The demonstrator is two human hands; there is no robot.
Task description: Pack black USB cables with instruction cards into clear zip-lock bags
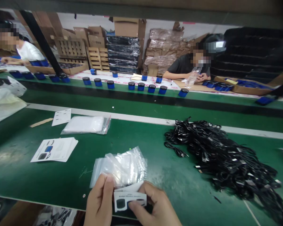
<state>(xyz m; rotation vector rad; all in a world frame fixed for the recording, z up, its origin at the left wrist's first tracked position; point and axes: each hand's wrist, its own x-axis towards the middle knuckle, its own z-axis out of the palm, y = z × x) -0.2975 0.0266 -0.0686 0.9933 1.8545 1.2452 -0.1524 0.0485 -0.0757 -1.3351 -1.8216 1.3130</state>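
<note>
right grip [157, 204]: printed leaflet [124, 199] | clear bags [122, 166]: just beyond | cables [217, 153]: piled right

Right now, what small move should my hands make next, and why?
I'd probably press the leaflet flatter with your right hand: its back panel seems to stand apart from the printed front, where your thumb rests. Clear plastic bags lie just beyond.

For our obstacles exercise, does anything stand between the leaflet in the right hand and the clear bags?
Nothing visible does: the leaflet, in the right hand, overlaps the bags in view at their near edge. The left hand is to one side.
</note>
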